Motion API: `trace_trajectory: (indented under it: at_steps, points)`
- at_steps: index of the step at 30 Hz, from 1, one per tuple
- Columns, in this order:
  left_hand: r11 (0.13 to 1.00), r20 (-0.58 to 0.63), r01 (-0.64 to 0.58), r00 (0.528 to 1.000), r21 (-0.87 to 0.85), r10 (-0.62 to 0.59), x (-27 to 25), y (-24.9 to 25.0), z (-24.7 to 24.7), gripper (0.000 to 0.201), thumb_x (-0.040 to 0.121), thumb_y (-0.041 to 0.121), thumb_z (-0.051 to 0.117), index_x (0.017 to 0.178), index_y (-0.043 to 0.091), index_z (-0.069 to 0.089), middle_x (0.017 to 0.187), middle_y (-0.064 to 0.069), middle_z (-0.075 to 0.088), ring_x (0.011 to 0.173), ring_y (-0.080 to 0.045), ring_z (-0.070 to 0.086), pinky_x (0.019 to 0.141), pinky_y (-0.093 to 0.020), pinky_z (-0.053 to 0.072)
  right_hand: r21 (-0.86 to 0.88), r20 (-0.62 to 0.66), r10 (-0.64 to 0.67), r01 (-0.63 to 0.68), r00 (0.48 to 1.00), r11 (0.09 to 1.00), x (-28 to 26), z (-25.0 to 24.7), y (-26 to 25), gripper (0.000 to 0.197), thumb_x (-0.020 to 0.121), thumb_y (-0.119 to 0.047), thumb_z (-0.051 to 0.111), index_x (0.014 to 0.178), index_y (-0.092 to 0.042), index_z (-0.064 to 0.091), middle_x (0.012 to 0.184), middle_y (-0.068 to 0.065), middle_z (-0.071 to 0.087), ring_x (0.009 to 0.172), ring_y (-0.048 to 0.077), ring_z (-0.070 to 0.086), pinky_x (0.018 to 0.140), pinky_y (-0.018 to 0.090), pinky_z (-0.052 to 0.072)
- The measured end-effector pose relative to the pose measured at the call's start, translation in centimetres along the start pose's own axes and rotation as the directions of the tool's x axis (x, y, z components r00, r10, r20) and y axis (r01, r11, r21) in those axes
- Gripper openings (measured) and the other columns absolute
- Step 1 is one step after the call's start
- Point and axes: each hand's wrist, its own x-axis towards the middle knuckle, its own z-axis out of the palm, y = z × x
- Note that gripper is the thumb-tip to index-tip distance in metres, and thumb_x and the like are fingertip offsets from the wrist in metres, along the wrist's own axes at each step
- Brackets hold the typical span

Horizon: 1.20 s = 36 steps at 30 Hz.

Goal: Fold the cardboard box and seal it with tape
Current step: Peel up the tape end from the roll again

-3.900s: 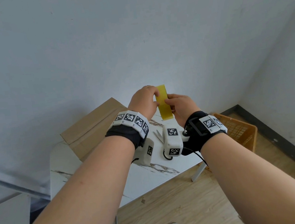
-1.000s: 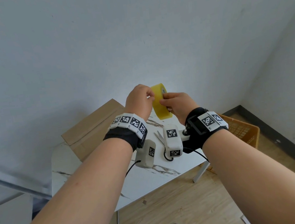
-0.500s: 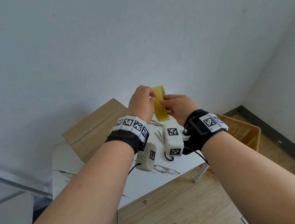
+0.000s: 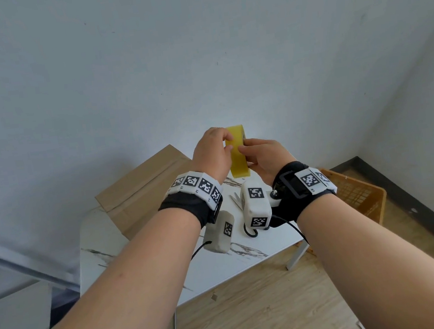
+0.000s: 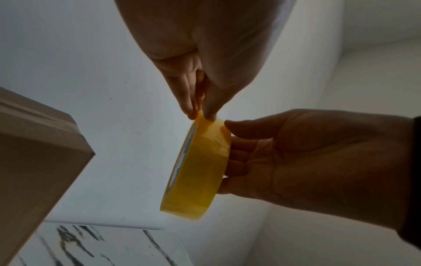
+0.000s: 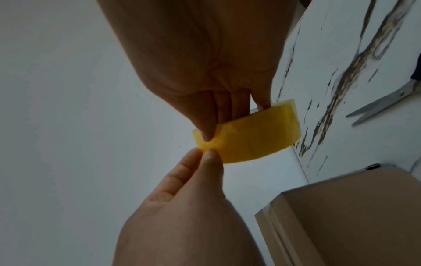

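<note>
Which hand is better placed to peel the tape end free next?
Left hand: its fingers already pinch at the tape roll edge, while the right hand grips the roll.

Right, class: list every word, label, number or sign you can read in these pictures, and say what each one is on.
No text reads clearly.
Tape roll: greenish print along its side rim, too blurred to read.
Wrist bands: black-and-white square code markers, no letters.
Wrist cameras: the same markers.
Cardboard box: no print visible.

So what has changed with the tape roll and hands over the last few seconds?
Very little. The yellow tape roll turned slightly between the left hand and right hand; left fingertips pick at its edge. No strip pulled free. Cardboard box and scissors stayed on the table.
</note>
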Motion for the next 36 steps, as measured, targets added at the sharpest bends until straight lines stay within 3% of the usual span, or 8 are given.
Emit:
trace_trajectory:
  at_steps: [9, 14, 17, 20, 24, 27, 32, 36]
  points:
    - [0.999, 0.015, -0.024, 1.0, -0.021, 0.025, -0.3, -0.3, 0.0, 0.012, 0.09, 0.009, 0.059, 0.101, 0.012, 0.062, 0.117, 0.0, 0.059, 0.108, -0.017, 0.057, 0.093, -0.033, 0.047, 0.005, 0.024, 0.003, -0.003, 1.0, 1.0, -0.2, -0.4, 0.2, 0.042, 0.09, 0.0, 0.058, 0.131, 0.004, 0.053, 0.116, 0.026, 0.065, 0.109, 0.038, 0.063, 0.101, 0.048, 0.047]
    - [0.998, 0.049, -0.021, 0.999, -0.062, 0.024, -0.3, -0.8, 0.0, 0.009, 0.088, 0.009, 0.06, 0.086, 0.013, 0.068, 0.118, 0.001, 0.058, 0.107, -0.013, 0.057, 0.096, -0.027, 0.045, 0.017, 0.057, 0.016, -0.017, 0.998, 1.0, -0.5, -0.4, 0.5, 0.032, 0.092, 0.002, 0.051, 0.122, 0.007, 0.058, 0.102, 0.022, 0.066, 0.088, 0.029, 0.063, 0.088, 0.041, 0.049]
    - [0.995, 0.02, 0.045, 0.999, -0.09, -0.044, 0.1, -0.8, -0.8, 0.026, 0.089, 0.001, 0.046, 0.093, 0.019, 0.065, 0.111, 0.002, 0.063, 0.097, -0.015, 0.061, 0.088, -0.033, 0.05, 0.078, 0.031, 0.067, -0.069, 0.997, 0.995, -0.6, -0.5, 0.0, 0.023, 0.092, 0.002, 0.046, 0.111, 0.004, 0.06, 0.091, 0.016, 0.063, 0.078, 0.025, 0.059, 0.08, 0.037, 0.047]
    - [1.0, 0.028, 0.003, 1.0, 0.002, -0.003, 0.6, -1.4, -1.5, 0.05, 0.081, -0.01, 0.042, 0.115, 0.022, 0.059, 0.124, 0.0, 0.056, 0.108, -0.017, 0.058, 0.09, -0.034, 0.049, 0.135, 0.013, 0.093, -0.094, 0.996, 0.986, -1.0, -0.6, -0.5, 0.02, 0.089, 0.002, 0.04, 0.083, 0.001, 0.06, 0.077, 0.013, 0.058, 0.066, 0.024, 0.053, 0.067, 0.033, 0.046]
    - [0.981, 0.182, -0.099, 0.981, 0.166, 0.068, 0.9, -2.0, -1.8, 0.063, 0.088, 0.001, 0.051, 0.143, 0.028, 0.039, 0.146, -0.003, 0.042, 0.132, -0.022, 0.044, 0.107, -0.034, 0.037, 0.179, 0.097, 0.064, -0.081, 0.993, 0.98, -1.9, 0.1, -1.0, 0.02, 0.086, 0.001, 0.035, 0.079, 0.001, 0.054, 0.078, 0.017, 0.055, 0.074, 0.031, 0.054, 0.081, 0.043, 0.044]
    - [0.96, 0.187, -0.104, 0.981, 0.259, 0.056, 0.9, -1.9, -1.8, 0.057, 0.093, 0.006, 0.044, 0.145, 0.027, 0.035, 0.143, -0.006, 0.046, 0.126, -0.028, 0.049, 0.103, -0.038, 0.041, 0.127, 0.13, 0.065, -0.081, 0.989, 0.989, -2.3, 0.4, -1.6, 0.018, 0.086, -0.005, 0.039, 0.084, 0.003, 0.055, 0.081, 0.021, 0.059, 0.08, 0.035, 0.057, 0.088, 0.047, 0.046]
    - [0.876, 0.188, -0.206, 0.973, 0.435, 0.136, 0.5, -1.1, -1.7, 0.058, 0.092, 0.001, 0.042, 0.146, 0.019, 0.031, 0.141, -0.008, 0.046, 0.122, -0.03, 0.05, 0.097, -0.045, 0.046, -0.037, 0.121, 0.116, -0.112, 0.986, 0.993, -2.8, 1.2, -2.5, 0.011, 0.075, -0.015, 0.05, 0.082, -0.006, 0.049, 0.074, 0.012, 0.045, 0.066, 0.026, 0.047, 0.064, 0.033, 0.043]
    - [0.837, 0.202, -0.235, 0.968, 0.494, 0.152, 0.5, -0.5, -1.8, 0.058, 0.09, 0.0, 0.043, 0.144, 0.017, 0.031, 0.14, -0.008, 0.045, 0.122, -0.03, 0.049, 0.094, -0.045, 0.047, -0.05, 0.117, 0.11, -0.104, 0.987, 0.993, -2.8, 1.3, -2.6, 0.012, 0.07, -0.012, 0.05, 0.08, -0.008, 0.045, 0.075, 0.011, 0.043, 0.07, 0.027, 0.046, 0.067, 0.034, 0.043]
